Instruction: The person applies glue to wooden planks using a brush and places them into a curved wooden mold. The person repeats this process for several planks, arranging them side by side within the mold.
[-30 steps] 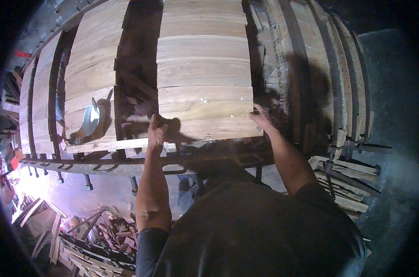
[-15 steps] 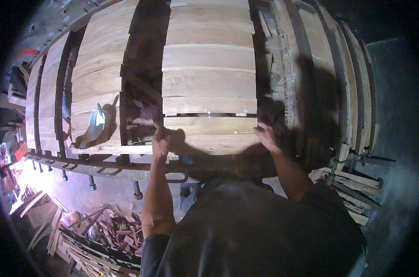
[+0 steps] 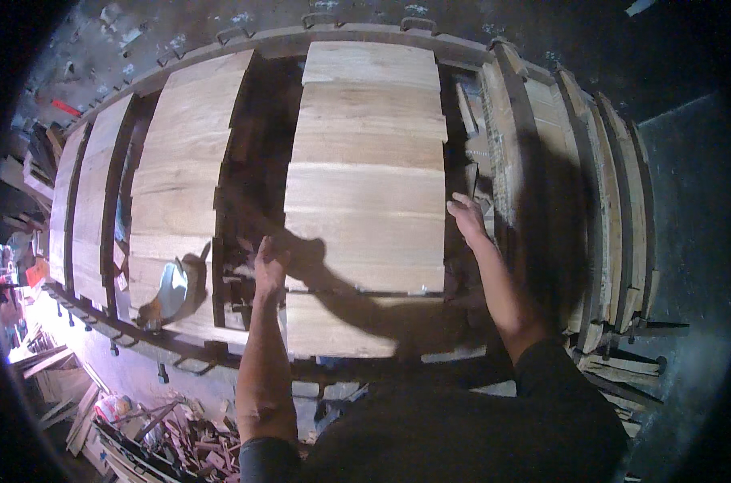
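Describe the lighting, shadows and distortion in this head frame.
Head view: strong fisheye bend with a black rim; dim overall, bright glare at lower left; the left hand and right hand sit at the edges of the plank stack, casting a dark arm shadow across the boards; hands slightly blurred.

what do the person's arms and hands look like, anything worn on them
Both hands, the left hand and the right hand, are bare: no gloves, and no rings or watch that can be made out. The forearms are uncovered. Short dark sleeves of a dark shirt end near the elbows.
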Demonstrator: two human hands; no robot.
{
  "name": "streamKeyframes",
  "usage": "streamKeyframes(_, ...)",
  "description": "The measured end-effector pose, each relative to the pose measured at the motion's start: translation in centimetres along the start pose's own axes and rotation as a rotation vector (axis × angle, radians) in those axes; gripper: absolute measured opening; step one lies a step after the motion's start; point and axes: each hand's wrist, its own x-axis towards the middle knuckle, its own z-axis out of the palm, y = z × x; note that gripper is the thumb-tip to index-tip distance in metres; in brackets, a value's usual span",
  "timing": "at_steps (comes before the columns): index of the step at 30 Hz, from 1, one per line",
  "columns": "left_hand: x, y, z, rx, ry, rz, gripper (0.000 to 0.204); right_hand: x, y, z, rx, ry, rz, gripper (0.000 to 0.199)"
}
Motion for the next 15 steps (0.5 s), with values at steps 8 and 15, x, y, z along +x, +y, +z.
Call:
streamKeyframes(8,16.1,1.9,4.5,0.117,0.046,0.113,0.069,13.6,-5.8,-0.1,0.046,0.110,-0.062,0.058)
streamKeyframes(15,32.5,5.4,10.5,0.119,-0.060,0.209,0.073,24.7,-5.4,1.0,-0.146,0.214,-0.393,0.063)
